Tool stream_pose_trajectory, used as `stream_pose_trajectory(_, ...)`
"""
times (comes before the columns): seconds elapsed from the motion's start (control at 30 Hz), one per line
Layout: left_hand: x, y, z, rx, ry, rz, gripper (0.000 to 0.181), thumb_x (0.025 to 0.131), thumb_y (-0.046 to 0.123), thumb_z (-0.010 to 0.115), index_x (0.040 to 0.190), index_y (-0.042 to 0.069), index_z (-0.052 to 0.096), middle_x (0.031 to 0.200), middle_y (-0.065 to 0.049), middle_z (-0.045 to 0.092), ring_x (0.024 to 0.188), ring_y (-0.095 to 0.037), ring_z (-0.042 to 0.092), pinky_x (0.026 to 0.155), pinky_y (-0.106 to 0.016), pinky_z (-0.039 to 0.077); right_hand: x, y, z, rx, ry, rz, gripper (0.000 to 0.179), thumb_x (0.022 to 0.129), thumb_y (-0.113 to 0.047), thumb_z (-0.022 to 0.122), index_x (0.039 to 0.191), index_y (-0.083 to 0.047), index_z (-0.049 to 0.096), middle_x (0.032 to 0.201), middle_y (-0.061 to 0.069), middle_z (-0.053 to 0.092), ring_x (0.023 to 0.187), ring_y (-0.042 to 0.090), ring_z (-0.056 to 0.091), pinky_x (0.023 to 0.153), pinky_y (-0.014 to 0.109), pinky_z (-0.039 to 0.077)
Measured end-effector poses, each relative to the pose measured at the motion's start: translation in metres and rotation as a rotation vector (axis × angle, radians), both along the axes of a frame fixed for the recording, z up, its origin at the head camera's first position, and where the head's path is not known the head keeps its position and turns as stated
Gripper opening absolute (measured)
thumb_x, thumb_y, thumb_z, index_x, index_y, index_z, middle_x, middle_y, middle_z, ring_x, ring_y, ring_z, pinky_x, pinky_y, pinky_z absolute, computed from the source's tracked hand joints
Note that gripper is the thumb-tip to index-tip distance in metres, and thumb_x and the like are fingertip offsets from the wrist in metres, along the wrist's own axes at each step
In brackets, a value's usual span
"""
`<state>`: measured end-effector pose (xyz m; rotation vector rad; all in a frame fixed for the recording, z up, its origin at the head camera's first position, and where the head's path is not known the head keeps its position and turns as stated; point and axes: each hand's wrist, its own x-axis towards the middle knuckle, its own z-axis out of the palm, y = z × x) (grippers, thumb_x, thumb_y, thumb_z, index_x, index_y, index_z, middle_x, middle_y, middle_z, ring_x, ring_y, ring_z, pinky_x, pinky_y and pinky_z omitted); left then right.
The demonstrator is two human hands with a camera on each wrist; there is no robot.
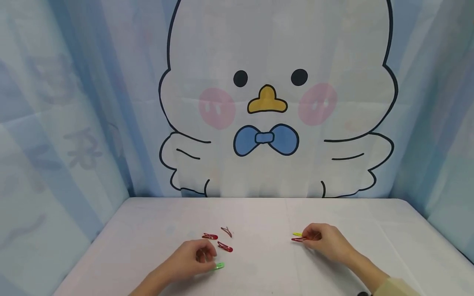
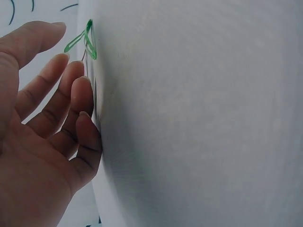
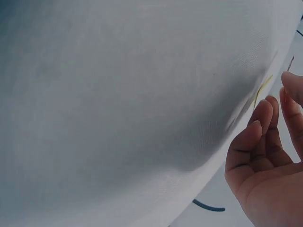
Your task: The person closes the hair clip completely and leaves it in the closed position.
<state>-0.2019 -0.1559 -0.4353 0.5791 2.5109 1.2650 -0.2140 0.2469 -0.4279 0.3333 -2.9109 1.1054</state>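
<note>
Thumb and fingertips of my right hand pinch a red snap hair clip, which points left over the table. Just behind it in the head view is a yellow hair clip; the right wrist view shows this yellow clip at the table surface, beyond the fingers. My left hand is low over the table beside a green hair clip. In the left wrist view the green clip is spread into a V, right by the fingertips, with a gap between thumb and forefinger.
Past the left hand lie three red hair clips: one on the left, a spread one farther back and another nearer. The white table ends at a curtain with a cartoon bird; more curtain hangs at both sides.
</note>
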Motion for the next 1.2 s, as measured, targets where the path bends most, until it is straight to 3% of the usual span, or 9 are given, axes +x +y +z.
stream_pose_trajectory(0.63, -0.0020, 0.0040, 0.0018, -0.094, -0.014, -0.032, 0.021, 0.081, 0.011, 0.084, 0.092, 0.014, 0.066, 0.082, 0.002, 0.058, 0.073, -0.016, 0.053, 0.064, -0.025, 0.046, -0.0065, 0.0044, -0.0031, 0.073, -0.053, -0.041, 0.014, 0.084, -0.007, 0.079, 0.091, -0.013, 0.069, 0.080, -0.002, 0.056, 0.075, 0.017, 0.050, 0.066, 0.029, 0.042)
stream_pose_trajectory(1.2, -0.0026, 0.0049, 0.0001, -0.145, 0.012, -0.053, 0.013, 0.084, 0.011, 0.081, 0.087, 0.016, 0.069, 0.081, 0.003, 0.057, 0.073, -0.015, 0.053, 0.065, -0.025, 0.045, -0.0059, 0.0071, -0.0001, 0.042, -0.091, -0.050, 0.014, 0.083, -0.007, 0.079, 0.092, -0.012, 0.069, 0.079, 0.000, 0.055, 0.073, 0.018, 0.049, 0.063, 0.028, 0.040)
